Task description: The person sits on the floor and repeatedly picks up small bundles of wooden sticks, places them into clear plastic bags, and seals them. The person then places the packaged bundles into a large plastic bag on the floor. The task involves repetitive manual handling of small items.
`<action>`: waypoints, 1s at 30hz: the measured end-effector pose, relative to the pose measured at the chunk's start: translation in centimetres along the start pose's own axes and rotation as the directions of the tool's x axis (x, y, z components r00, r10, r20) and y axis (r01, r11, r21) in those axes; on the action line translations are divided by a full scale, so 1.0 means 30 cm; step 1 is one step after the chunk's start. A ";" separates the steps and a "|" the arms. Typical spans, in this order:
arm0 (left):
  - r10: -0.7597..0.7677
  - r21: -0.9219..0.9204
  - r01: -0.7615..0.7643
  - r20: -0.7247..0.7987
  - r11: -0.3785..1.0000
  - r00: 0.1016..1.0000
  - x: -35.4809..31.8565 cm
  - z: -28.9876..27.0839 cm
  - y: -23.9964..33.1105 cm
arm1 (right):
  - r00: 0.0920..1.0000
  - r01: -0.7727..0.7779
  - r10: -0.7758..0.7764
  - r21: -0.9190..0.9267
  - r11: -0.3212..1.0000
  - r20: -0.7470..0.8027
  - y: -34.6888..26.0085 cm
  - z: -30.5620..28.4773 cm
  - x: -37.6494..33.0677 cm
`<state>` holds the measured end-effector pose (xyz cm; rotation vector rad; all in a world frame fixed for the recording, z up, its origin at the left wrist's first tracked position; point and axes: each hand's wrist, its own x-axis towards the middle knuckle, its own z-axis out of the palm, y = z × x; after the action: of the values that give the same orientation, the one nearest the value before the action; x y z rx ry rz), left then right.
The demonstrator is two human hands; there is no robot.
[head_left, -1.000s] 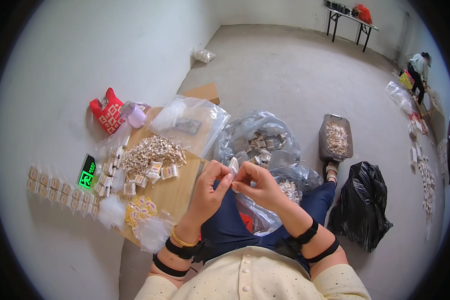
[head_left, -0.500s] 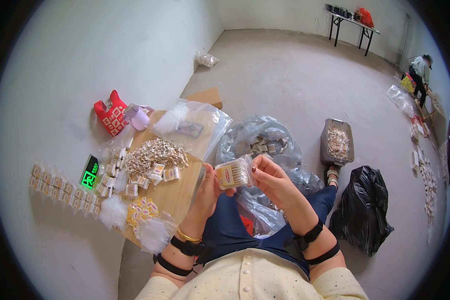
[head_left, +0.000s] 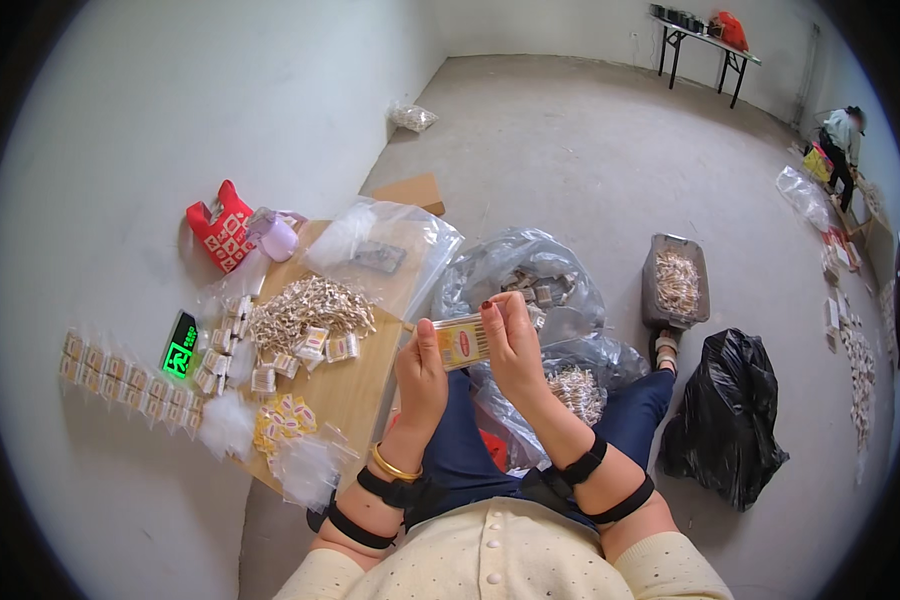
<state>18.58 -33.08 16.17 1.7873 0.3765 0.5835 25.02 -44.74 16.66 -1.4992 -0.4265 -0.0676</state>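
Observation:
A clear bag of cotton swabs [head_left: 460, 343] with a yellow and red label is held up between both hands, above my lap. My left hand [head_left: 422, 378] grips its left end, thumb on the near face. At the right end my right hand [head_left: 510, 345] pinches it, with the fingertips at its upper edge. To the left, a heap of loose cotton swabs [head_left: 305, 312] lies on the wooden table [head_left: 355, 395]. Several filled swab packs [head_left: 313, 345] sit along the heap's near edge. Yellow label cards [head_left: 282, 420] and clear empty bags [head_left: 310, 468] lie nearer to me.
A large clear plastic sack [head_left: 570, 280] with swab bundles stands on the floor ahead. Right of it are a grey bin of swabs [head_left: 678, 285] and a black plastic bag [head_left: 725, 420]. Rows of packed bags [head_left: 130, 385] lie far left. A person [head_left: 843, 145] bends at the far right.
My right hand has moved left and up over the bag, covering more of its right end. The bag is turned slightly, and loose swabs in the sack below now show.

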 end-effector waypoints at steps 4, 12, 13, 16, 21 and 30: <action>0.088 0.032 -0.086 -0.038 0.996 0.995 0.006 0.002 0.010 | 0.999 -0.010 0.011 0.022 1.000 -0.035 0.014 0.015 0.007; 0.183 0.057 -0.179 -0.089 0.982 0.979 0.056 0.002 0.005 | 0.999 -0.021 0.020 -0.028 0.999 -0.044 0.002 0.014 -0.002; 0.064 -0.171 -0.079 -0.091 0.982 0.994 0.069 0.006 -0.022 | 0.999 -0.025 0.024 -0.047 0.999 -0.041 -0.014 0.020 -0.007; -0.138 -0.511 0.109 -0.018 0.853 0.990 0.079 0.021 -0.025 | 0.998 -0.017 0.014 -0.051 0.999 -0.060 -0.010 0.028 -0.013; 0.140 -0.117 -0.149 -0.082 0.982 0.987 0.069 0.009 -0.003 | 0.997 -0.032 0.035 0.046 0.998 -0.070 0.043 0.026 -0.001; 0.308 0.137 -0.293 -0.104 0.946 0.946 0.047 0.013 0.012 | 0.996 -0.059 0.066 0.109 0.992 -0.063 0.047 0.050 -0.035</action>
<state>19.95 -32.75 16.69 1.9452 0.2267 0.9077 24.11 -43.40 15.02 -1.3998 -0.3250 -0.0444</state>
